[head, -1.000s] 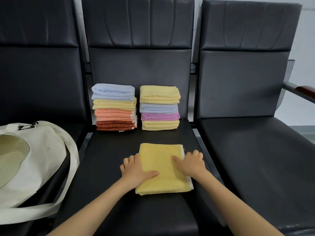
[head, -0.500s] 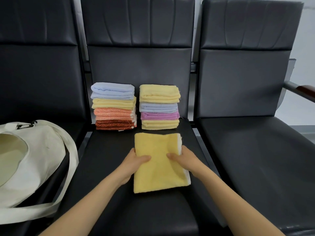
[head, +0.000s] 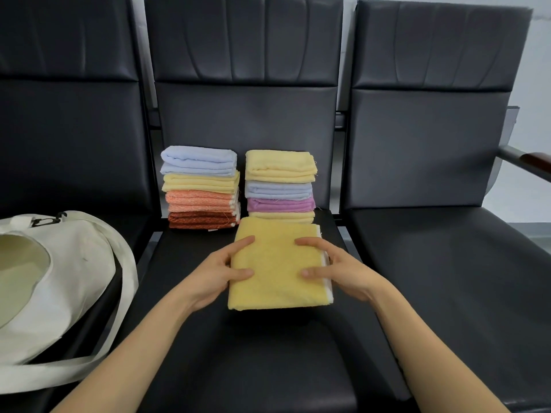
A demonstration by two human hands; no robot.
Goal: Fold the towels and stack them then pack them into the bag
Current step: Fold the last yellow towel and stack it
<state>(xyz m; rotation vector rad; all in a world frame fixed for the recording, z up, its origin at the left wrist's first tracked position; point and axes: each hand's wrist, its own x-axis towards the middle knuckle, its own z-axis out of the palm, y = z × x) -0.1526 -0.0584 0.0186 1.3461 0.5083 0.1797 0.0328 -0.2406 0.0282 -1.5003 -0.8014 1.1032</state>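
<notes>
A folded yellow towel is lifted off the middle black seat, flat between both hands. My left hand grips its left edge, thumb on top. My right hand grips its right edge the same way. Behind it, against the backrest, stand two stacks of folded towels: the left stack has blue, yellow, orange and rust towels; the right stack has yellow, blue, purple and yellow ones. The held towel hides part of the right stack's bottom. An open white tote bag lies on the left seat.
Three black padded chairs stand in a row. The right seat holds nothing. A metal armrest with a dark wooden top sticks out at the far right. The bag's strap hangs over the gap between left and middle seats.
The yellow towel lay flat on the seat with both hands pressing on it. Both hands have gripped its sides and lifted it, moving it away from me toward the right stack.
</notes>
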